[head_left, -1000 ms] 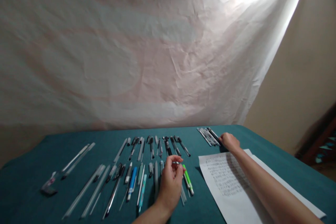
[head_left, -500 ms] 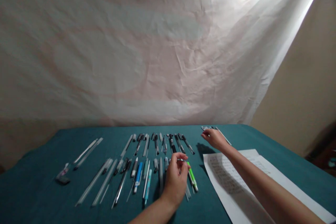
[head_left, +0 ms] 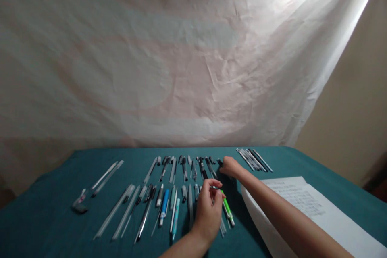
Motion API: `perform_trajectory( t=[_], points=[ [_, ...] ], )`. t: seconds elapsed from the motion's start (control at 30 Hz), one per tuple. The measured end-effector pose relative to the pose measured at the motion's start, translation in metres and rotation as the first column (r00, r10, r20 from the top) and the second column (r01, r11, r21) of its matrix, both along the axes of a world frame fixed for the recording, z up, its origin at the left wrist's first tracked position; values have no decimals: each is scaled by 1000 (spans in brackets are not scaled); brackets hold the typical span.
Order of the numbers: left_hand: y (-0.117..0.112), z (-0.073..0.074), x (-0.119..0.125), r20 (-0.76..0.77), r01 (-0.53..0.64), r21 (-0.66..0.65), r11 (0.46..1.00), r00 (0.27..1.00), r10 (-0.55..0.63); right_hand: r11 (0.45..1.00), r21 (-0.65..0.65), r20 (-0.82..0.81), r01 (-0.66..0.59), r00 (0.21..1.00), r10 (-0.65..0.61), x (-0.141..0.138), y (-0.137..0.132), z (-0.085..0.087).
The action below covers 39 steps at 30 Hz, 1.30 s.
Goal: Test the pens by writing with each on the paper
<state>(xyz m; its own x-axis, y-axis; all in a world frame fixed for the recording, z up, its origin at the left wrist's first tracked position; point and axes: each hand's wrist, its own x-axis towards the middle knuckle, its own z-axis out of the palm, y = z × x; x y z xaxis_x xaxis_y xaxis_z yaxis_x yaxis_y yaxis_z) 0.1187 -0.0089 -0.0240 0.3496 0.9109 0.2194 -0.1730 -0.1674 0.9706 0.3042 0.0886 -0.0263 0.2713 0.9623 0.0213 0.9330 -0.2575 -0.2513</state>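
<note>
Several pens lie in rows on a teal tablecloth (head_left: pixel 60 229). My left hand (head_left: pixel 210 209) hovers over the near row with its fingers pinched on a small dark piece I cannot make out. A green pen (head_left: pixel 227 209) lies just right of it. My right hand (head_left: pixel 230 167) reaches across to the right end of the far row of dark pens (head_left: pixel 184 167), fingers curled down onto a pen there; whether it grips the pen is hidden. Its forearm passes over a written sheet of paper (head_left: pixel 305 205).
A small bundle of pens (head_left: pixel 254 159) lies at the far right of the table. Long clear pens (head_left: pixel 107 172) and a small dark item (head_left: pixel 79 205) lie at the left. A crumpled white sheet hangs behind the table. A beige wall stands to the right.
My right hand has left the bundle of pens at the far right and moved left to the end of the far row. The left hand stays pinched in place.
</note>
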Motion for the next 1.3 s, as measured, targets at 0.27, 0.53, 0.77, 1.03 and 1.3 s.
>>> perform_trajectory(
  t=[0.27,0.53,0.77,1.03,1.3],
  points=[
    [0,-3,0,15,-32,44,999,999,31,997,-6,-208,-76,975,73,-3,-27,22],
    [-3,0,2,97,3,29,1000,995,-5,914,180,-792,-363,498,354,-40,-97,62],
    [-9,-3,5,26,100,79,992,994,-103,920,240,-837,-311,414,359,-43,-108,71],
    [-12,2,1,-191,102,251,963,980,-54,808,558,-827,187,203,524,-9,-116,107],
    [-13,3,4,-178,75,271,960,984,-27,766,600,-795,231,282,537,10,-116,108]
  ],
)
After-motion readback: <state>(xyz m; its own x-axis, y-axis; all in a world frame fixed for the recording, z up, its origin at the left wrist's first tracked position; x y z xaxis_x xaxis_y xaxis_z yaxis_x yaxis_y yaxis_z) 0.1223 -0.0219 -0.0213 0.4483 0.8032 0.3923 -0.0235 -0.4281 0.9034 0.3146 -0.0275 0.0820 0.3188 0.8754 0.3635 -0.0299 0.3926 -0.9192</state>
